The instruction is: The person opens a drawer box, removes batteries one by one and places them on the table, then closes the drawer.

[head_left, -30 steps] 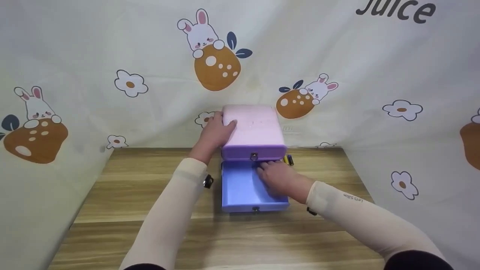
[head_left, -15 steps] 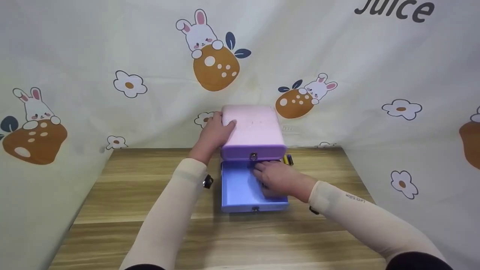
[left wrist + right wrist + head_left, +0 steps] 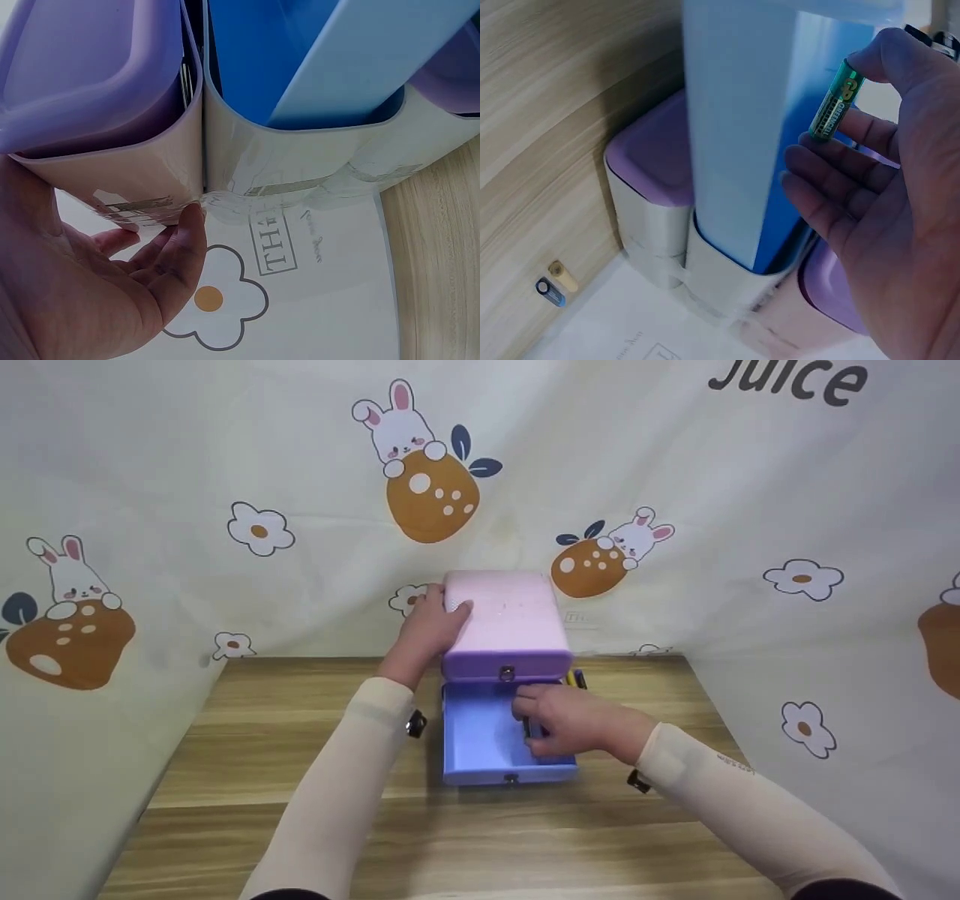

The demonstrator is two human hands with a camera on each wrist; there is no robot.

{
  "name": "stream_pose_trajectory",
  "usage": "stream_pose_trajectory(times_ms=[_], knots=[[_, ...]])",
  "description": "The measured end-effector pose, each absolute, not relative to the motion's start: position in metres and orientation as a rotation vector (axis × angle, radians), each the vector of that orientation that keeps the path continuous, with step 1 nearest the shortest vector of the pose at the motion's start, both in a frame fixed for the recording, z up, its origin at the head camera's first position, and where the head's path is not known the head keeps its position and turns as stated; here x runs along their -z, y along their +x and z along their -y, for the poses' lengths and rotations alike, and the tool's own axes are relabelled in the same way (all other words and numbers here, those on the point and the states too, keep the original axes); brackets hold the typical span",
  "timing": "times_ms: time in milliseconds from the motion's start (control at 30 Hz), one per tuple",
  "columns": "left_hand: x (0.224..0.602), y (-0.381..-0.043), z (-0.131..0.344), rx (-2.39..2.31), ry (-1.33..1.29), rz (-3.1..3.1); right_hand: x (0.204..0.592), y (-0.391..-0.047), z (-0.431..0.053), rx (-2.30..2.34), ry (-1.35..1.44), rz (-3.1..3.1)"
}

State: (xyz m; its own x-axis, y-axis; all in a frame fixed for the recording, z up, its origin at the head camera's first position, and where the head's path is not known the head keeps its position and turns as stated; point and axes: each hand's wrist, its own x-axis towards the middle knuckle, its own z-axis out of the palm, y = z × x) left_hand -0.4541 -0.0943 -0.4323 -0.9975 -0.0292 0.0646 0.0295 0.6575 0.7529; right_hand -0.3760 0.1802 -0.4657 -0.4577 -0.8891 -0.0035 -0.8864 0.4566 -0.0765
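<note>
Green and glossy, a battery is pinched in the right hand, the thumb at one end and a fingertip at the other; the remaining fingers lie loosely bent below it in the right wrist view. From above, this hand is over the blue drawer, toward its right side; whether the battery sits below the drawer's rim is hard to tell.

The drawer is pulled well out from the middle of a three-tier cabinet. Above it, the purple top drawer is pushed in, a small ring pull at the middle of its front. The bottom drawer, also purple, is in as well.

The left hand grips the pink upper tier from the left, thumb on top, fingers bent against the side.

To the right of the cabinet, a yellow battery and a blue battery lie side by side on the wood-grain desk.

Cream sleeves cover both forearms, with a small black device at each wrist. Behind, a pale cloth hangs, printed with rabbits, flowers and the word "Juice".
</note>
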Motion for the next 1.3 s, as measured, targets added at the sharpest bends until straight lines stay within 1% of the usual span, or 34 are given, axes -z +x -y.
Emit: stream_pose_trajectory(times_ms=[433,700,1067,1300], knots=[[0.432,-0.454,0.095,1.25,0.008,2.805,0.451,-0.368,-0.202,0.215,-1.631,-2.7],[0.431,-0.453,0.095,1.266,0.021,2.805,0.443,-0.365,-0.213,0.274,-1.491,-2.731],[0.433,-0.454,0.095,1.286,-0.006,2.785,0.44,-0.366,-0.233,0.41,-1.49,-2.77],[0.432,-0.454,0.094,1.273,-0.004,2.788,0.44,-0.374,-0.246,0.486,-1.46,-2.775]])
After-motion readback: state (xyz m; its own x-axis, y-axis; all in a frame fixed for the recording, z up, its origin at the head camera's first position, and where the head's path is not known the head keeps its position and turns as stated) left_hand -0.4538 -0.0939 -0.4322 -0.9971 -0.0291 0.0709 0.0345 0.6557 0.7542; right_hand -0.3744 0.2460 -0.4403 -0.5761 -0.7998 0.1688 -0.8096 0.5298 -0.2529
